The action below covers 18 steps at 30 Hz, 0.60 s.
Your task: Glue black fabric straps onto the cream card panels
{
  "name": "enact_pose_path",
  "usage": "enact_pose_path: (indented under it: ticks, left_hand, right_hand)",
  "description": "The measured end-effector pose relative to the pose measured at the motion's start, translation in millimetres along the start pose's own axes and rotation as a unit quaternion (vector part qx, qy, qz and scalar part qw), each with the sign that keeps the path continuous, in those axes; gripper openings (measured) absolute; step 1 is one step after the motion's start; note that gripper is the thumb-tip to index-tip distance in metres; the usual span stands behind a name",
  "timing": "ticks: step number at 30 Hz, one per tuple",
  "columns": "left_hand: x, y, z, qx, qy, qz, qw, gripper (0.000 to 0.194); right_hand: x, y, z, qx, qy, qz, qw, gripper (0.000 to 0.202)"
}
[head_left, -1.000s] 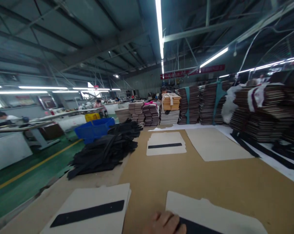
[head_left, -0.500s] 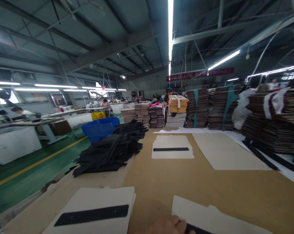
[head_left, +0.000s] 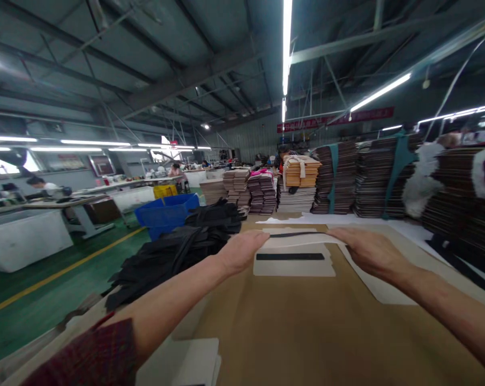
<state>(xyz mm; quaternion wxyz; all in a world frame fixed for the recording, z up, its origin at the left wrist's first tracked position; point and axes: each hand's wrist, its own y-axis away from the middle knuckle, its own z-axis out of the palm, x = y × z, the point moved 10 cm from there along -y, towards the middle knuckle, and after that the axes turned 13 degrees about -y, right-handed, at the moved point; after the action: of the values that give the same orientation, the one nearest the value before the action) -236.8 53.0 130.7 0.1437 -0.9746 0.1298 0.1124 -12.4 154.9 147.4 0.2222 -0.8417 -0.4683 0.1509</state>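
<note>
Tan tabletop: spread before you, a heap of black strips at its left.
Workshop: green floor, blue bins, strip light overhead, stacked brown pieces along the far side.
Cream panel: raised above a similar panel stack, with a dark strip along its top.
Left hand: your grip clamped on its left end.
Right hand: clamped on its right end.
Change: half a second earlier, only one of your hands showed, low at the near edge; both now reached forward.
</note>
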Motion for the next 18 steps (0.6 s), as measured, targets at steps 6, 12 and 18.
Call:
enact_pose_path:
  ticks: [6,12,18]
  left_hand:
    - [8,2,110.7,-0.103,-0.023,0.024,0.994,0.050]
    - [13,14,162.0,-0.158,-0.041,0.023,0.986,0.062]
    - [16,12,164.1,-0.163,-0.051,0.030,0.985,0.059]
  right_hand:
    - [-2,20,123,-0.089,-0.019,0.028,0.995,0.059]
    - [2,43,163,-0.127,0.010,0.044,0.991,0.059]
    - [10,39,161,-0.117,0.039,0.029,0.992,0.063]
